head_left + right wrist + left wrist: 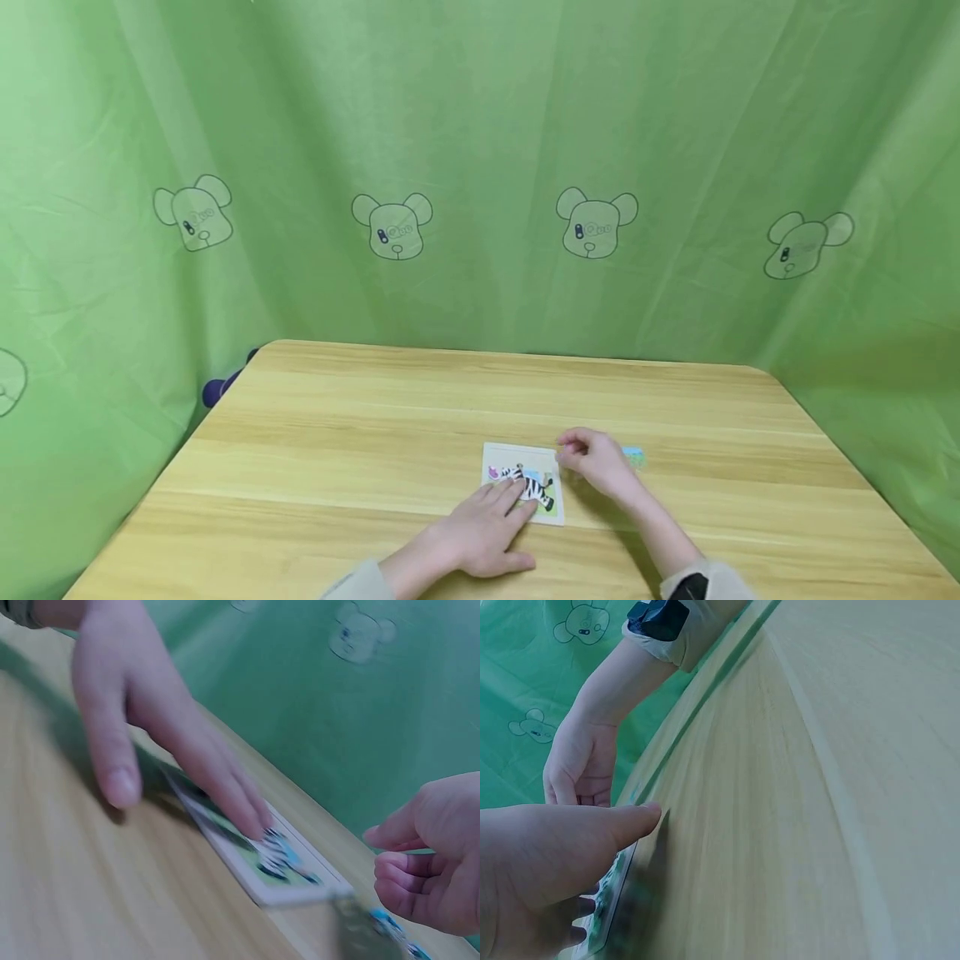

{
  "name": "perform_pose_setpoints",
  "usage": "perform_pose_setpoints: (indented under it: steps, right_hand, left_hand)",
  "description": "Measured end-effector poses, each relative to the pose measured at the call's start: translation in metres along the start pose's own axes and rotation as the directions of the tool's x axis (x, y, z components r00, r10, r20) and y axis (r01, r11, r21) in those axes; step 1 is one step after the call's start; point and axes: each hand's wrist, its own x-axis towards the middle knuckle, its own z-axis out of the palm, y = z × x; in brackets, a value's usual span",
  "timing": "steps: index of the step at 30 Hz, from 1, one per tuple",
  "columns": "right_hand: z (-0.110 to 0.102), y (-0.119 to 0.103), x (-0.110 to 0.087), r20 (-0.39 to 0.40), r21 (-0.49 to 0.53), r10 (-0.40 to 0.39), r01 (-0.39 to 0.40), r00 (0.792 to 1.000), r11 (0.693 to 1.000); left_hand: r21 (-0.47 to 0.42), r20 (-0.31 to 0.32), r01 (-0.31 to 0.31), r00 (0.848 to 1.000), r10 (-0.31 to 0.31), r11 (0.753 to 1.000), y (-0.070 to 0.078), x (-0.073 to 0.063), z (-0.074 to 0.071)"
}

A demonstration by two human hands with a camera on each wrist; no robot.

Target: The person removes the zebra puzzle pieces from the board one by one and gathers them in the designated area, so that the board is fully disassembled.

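Note:
A small white-bordered picture board (522,451) with a zebra (536,490) on green lies on the table. My left hand (486,531) rests flat on it, straight fingertips touching the picture and thumb spread over the wood. Just past the board's right edge, my right hand (600,463) hovers with loosely bent fingers. In the right wrist view nothing shows between the right hand's fingers (409,881). Beneath and beside that hand lies a small blue and green picture piece (634,456), partly hidden in the head view.
The wooden table (337,433) has a light grain. Green curtain (480,108) with bear-head prints hangs behind and along both sides. A purple object (216,390) pokes out by the table's left edge.

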Motion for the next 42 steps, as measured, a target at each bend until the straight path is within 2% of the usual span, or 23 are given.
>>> perform_pose_setpoints:
  steps: [6,10,14,21,28,42]
  right_hand:
    - [0.025,-0.017,-0.003,0.082,0.045,-0.101,0.098,0.991,0.994]
    - [0.035,-0.019,-0.001,0.147,0.039,-0.188,0.184,0.971,0.982]
    - [0.043,-0.02,0.001,0.181,0.023,-0.236,0.236,0.955,0.972]
    - [0.054,-0.017,0.006,0.208,-0.073,-0.238,0.258,0.949,0.963]
    - [0.059,-0.023,0.007,0.226,-0.167,-0.257,0.298,0.94,0.94]
    - [0.062,-0.028,0.004,0.202,-0.182,-0.186,0.224,0.961,0.958]
  left_hand:
    - [-0.018,0.003,0.023,1.0,-0.023,1.0,-0.007,-0.013,-0.002]
    - [-0.016,0.014,0.022,1.0,-0.022,1.0,-0.012,-0.021,-0.003]
    - [-0.006,0.015,0.014,1.0,-0.014,1.0,-0.016,-0.025,-0.003]
    - [0.013,0.02,-0.001,1.0,0.001,1.0,-0.018,-0.027,-0.001]
    - [0.041,0.003,0.005,1.0,-0.005,0.999,-0.016,-0.028,-0.002]
    - [0.079,0.011,0.018,1.0,-0.019,0.997,-0.011,-0.028,-0.008]
